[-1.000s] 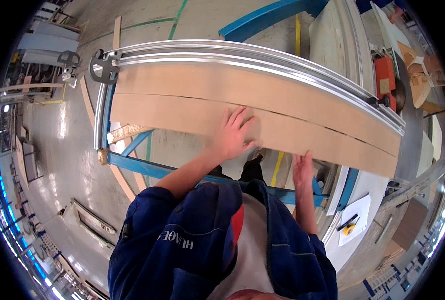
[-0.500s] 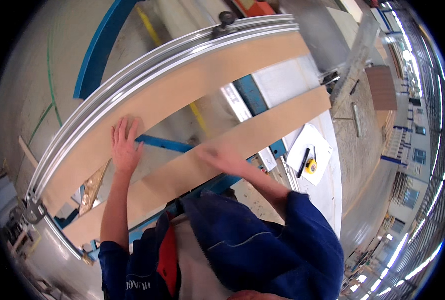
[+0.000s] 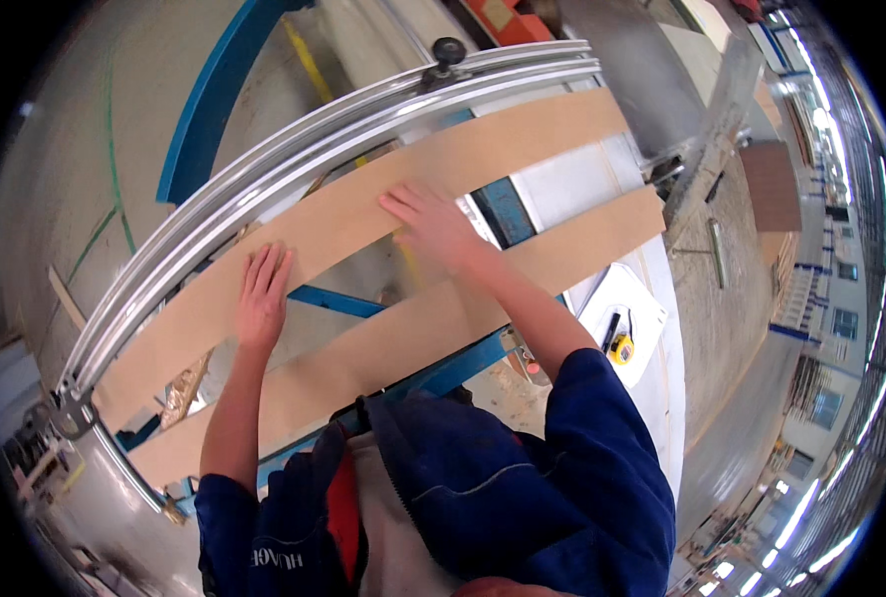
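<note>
Two long light-brown boards lie side by side across a blue-framed machine table. My left hand [image 3: 262, 301] lies with stretched fingers on the far board [image 3: 338, 214], left of its middle. Farther right, my right hand [image 3: 433, 227] reaches over the near board [image 3: 363, 343], and its fingertips rest on the far board near its close edge. That hand is slightly blurred, its fingers extended. An aluminium fence rail [image 3: 264, 169] runs behind the far board, with a narrow gap between them.
On the white table surface [image 3: 567, 189] at the right, paper [image 3: 642, 308] holds a yellow tape measure [image 3: 621, 348] and a black marker [image 3: 610, 328]. A black knob [image 3: 449, 51] tops the rail. A blue beam [image 3: 204, 109] stands beyond. Brown panels [image 3: 770, 184] are at far right.
My right hand has moved from the near board to the far board. The far board has come away from the rail, toward me. My left hand stays on it, shifted slightly right.
</note>
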The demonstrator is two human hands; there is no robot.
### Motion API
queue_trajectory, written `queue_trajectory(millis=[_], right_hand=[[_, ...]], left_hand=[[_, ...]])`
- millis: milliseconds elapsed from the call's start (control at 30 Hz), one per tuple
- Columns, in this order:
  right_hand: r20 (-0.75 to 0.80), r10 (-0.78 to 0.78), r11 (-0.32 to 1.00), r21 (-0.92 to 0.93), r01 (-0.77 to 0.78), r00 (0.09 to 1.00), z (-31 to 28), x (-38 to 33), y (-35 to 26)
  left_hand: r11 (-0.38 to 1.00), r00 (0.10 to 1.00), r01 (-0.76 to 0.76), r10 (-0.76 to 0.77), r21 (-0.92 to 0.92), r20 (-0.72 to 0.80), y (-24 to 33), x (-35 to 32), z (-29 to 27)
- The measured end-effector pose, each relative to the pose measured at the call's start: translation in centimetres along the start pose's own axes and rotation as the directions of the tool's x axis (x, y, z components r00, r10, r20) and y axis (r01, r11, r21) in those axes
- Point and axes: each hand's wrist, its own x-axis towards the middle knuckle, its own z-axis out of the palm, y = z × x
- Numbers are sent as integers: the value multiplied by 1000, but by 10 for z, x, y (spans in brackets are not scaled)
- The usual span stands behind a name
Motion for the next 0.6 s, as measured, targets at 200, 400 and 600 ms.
queue_trajectory(millis=[200, 400, 600], right_hand=[[-41, -65, 997, -34, 64, 997, 2, 25, 15], [36, 146, 975, 161, -150, 989, -42, 57, -1], [-129, 170, 965, 220, -139, 977, -62, 75, -17]], left_hand=[[998, 999, 42, -41, 53, -20, -11, 21, -13], [951, 974, 140, -183, -276, -136, 1, 18, -37], [861, 881, 319, -424, -397, -211, -3, -13, -50]])
